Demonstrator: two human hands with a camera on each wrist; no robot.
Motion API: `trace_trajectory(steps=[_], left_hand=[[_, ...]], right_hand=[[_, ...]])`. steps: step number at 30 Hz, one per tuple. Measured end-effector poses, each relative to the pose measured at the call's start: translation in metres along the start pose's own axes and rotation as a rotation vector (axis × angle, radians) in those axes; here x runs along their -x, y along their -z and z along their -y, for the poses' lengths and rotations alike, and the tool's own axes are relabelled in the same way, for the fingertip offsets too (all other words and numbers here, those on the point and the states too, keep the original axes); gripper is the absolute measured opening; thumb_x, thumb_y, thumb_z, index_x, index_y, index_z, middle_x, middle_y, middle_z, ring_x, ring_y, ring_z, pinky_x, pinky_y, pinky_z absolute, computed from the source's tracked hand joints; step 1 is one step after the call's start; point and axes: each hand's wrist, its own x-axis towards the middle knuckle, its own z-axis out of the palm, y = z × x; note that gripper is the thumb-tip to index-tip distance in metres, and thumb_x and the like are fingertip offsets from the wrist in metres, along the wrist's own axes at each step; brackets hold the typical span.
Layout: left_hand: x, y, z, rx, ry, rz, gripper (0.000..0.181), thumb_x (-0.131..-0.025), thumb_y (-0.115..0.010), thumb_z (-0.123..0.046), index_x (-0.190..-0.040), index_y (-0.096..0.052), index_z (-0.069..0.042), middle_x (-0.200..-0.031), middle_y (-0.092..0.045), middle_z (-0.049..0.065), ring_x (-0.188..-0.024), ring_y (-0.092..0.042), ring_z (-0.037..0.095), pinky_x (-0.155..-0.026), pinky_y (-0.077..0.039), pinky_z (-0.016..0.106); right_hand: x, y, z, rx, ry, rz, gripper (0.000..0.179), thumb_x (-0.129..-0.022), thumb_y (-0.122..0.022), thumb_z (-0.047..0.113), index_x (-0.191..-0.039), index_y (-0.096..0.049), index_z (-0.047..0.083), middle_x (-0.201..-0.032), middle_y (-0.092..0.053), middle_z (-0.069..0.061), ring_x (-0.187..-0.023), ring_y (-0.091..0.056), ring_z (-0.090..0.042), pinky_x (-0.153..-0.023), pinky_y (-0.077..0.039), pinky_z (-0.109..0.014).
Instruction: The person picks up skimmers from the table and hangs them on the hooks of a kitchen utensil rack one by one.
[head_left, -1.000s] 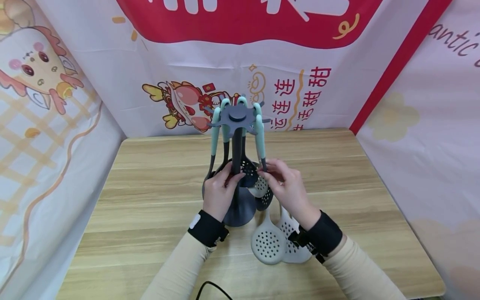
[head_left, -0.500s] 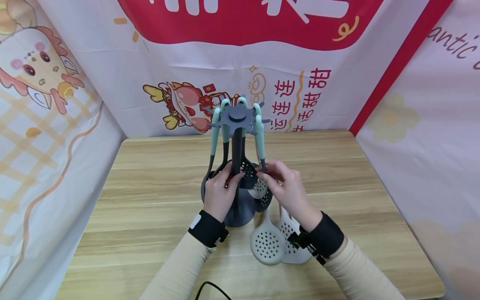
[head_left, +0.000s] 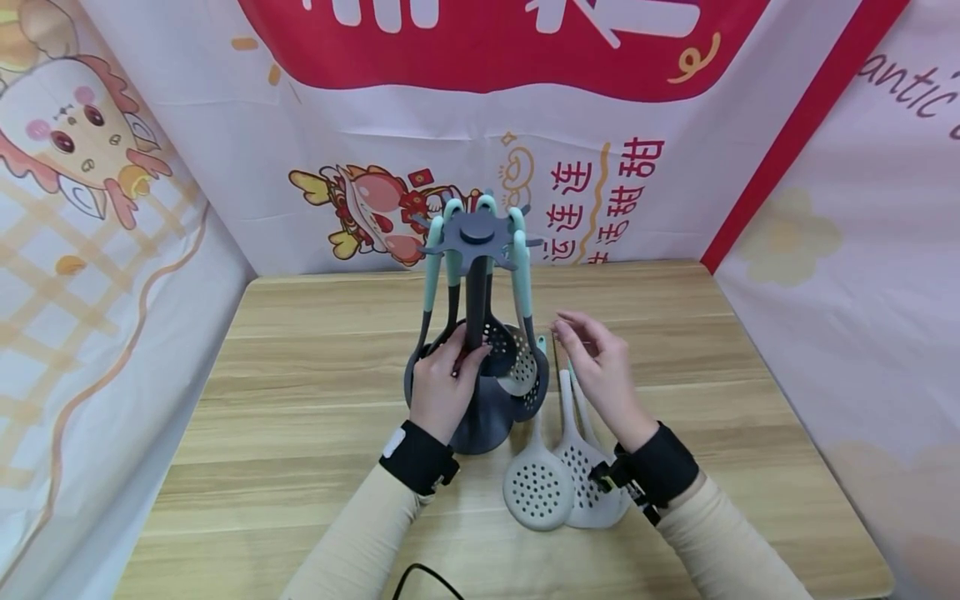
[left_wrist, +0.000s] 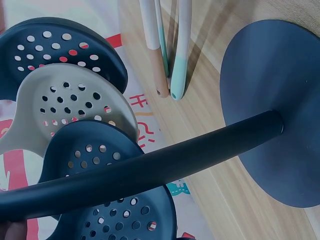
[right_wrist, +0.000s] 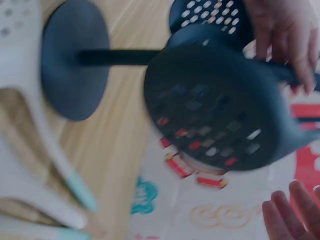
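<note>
A dark utensil stand [head_left: 476, 292] stands on the table, hung with several utensils with mint handles and dark heads. Its pole [left_wrist: 150, 167] is pinched by my left hand [head_left: 444, 385] between thumb and fingers. At the rack's right side hangs a dark skimmer [right_wrist: 215, 107], beside a grey perforated ladle [left_wrist: 75, 97]. My right hand [head_left: 603, 367] is off to the right of the skimmer, apart from it, fingers loosely bent with nothing seen between them. Below the right hand lie a round grey skimmer [head_left: 537, 490] and a grey slotted turner [head_left: 585, 475].
Another pale utensil lies partly hidden behind the slotted turner. The wooden table [head_left: 300, 400] meets a printed cloth backdrop [head_left: 247, 175] behind. A black cable [head_left: 423, 568] lies at the near edge.
My right hand has let go of the dark skimmer's neck and moved right, away from the stand. The skimmer hangs freely. My left hand stays on the pole.
</note>
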Motion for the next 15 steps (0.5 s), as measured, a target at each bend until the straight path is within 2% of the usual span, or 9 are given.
trace_trajectory(steps=[2, 4, 8, 15], left_hand=[[0.0, 0.0, 0.0, 0.0, -0.006, -0.004, 0.027, -0.095, -0.067, -0.015, -0.117, -0.067, 0.0, -0.095, -0.076, 0.013, -0.081, -0.074, 0.025, -0.065, -0.061, 0.037], [0.0, 0.001, 0.0, 0.001, -0.01, -0.004, 0.027, -0.095, -0.067, -0.015, -0.117, -0.067, 0.0, -0.095, -0.076, 0.013, -0.08, -0.074, 0.025, -0.064, -0.061, 0.037], [-0.001, 0.002, 0.0, 0.006, -0.015, -0.006, 0.026, -0.095, -0.067, -0.015, -0.117, -0.067, 0.0, -0.094, -0.076, 0.013, -0.079, -0.074, 0.024, -0.062, -0.06, 0.037], [0.0, 0.001, 0.001, 0.014, -0.017, 0.0, 0.026, -0.095, -0.067, -0.016, -0.116, -0.067, -0.001, -0.095, -0.076, 0.014, -0.083, -0.075, 0.024, -0.066, -0.061, 0.036]], right_hand=[[-0.001, 0.003, -0.011, 0.066, -0.094, 0.019, 0.031, -0.102, -0.057, 0.019, -0.125, -0.062, 0.0, -0.112, -0.071, -0.019, -0.097, -0.069, -0.028, -0.083, -0.056, -0.02], [0.0, 0.006, -0.022, 0.112, -0.19, 0.051, 0.033, -0.102, -0.056, 0.021, -0.129, -0.06, 0.001, -0.116, -0.069, -0.019, -0.101, -0.067, -0.032, -0.088, -0.057, -0.031], [0.002, 0.011, -0.046, 0.168, -0.332, 0.124, 0.034, -0.102, -0.054, 0.015, -0.132, -0.056, -0.001, -0.121, -0.064, -0.025, -0.108, -0.063, -0.038, -0.095, -0.054, -0.048], [0.017, 0.015, -0.078, 0.259, -0.481, 0.296, 0.043, -0.101, -0.055, 0.016, -0.138, -0.049, -0.004, -0.125, -0.061, -0.027, -0.114, -0.06, -0.041, -0.093, -0.055, -0.048]])
